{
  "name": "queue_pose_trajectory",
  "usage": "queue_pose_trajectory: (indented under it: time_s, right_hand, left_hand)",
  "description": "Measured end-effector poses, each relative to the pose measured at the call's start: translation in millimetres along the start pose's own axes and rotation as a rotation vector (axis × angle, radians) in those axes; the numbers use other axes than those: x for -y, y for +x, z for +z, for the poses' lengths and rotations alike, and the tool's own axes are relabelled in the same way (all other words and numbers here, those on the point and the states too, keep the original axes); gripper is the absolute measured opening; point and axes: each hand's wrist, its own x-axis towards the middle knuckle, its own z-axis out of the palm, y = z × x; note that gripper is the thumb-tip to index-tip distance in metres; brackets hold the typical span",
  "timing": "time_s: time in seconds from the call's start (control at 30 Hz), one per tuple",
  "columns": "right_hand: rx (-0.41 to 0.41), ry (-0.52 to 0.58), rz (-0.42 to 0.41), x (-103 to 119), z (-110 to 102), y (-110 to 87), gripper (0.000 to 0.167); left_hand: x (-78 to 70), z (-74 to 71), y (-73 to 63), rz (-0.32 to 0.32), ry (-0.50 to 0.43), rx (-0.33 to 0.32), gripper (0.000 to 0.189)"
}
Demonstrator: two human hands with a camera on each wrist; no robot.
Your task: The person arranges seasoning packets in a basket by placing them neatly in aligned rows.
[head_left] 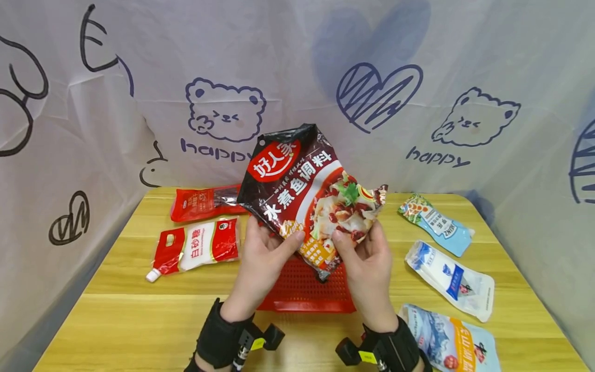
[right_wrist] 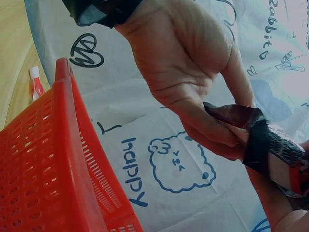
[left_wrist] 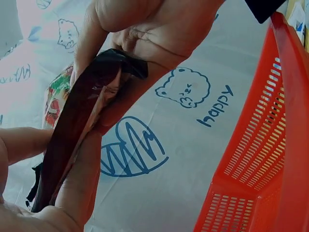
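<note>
A dark seasoning packet [head_left: 302, 181] with a picture of a fish dish is held up in front of me, tilted, its top leaning left. My left hand [head_left: 267, 250] pinches its lower left edge, thumb on the printed front and fingers behind. On the lower right, my right hand [head_left: 369, 266] grips it the same way. Edge-on in the left wrist view, the packet [left_wrist: 79, 121] shows its bent dark border between both hands. Below the packet stands a red perforated basket [head_left: 307, 305], partly hidden by it and the hands.
Left on the wooden table [head_left: 153, 320] lie a red-and-white spouted sugar pouch [head_left: 200, 248] and a red packet [head_left: 200, 204]. Along the right are a light-blue Heinz pouch [head_left: 439, 225], a white-and-blue bag [head_left: 451, 279] and a blue-and-orange bag [head_left: 455, 341]. White cloth with drawings hangs behind.
</note>
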Motion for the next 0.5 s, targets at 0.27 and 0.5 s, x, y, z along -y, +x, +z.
queue_pose_trajectory:
  time_s: [0.27, 0.5]
  right_hand:
    - [0.029, -0.037, 0.064, -3.6, -1.0, 2.2, 0.055]
    - [0.044, -0.046, 0.102, -1.0, -3.3, 4.2, 0.05]
  left_hand:
    - [-2.0, -4.4, 1.1, -0.009, 0.004, -0.065, 0.074]
    - [-7.2, -8.6, 1.5, -0.004, 0.062, -0.119, 0.071]
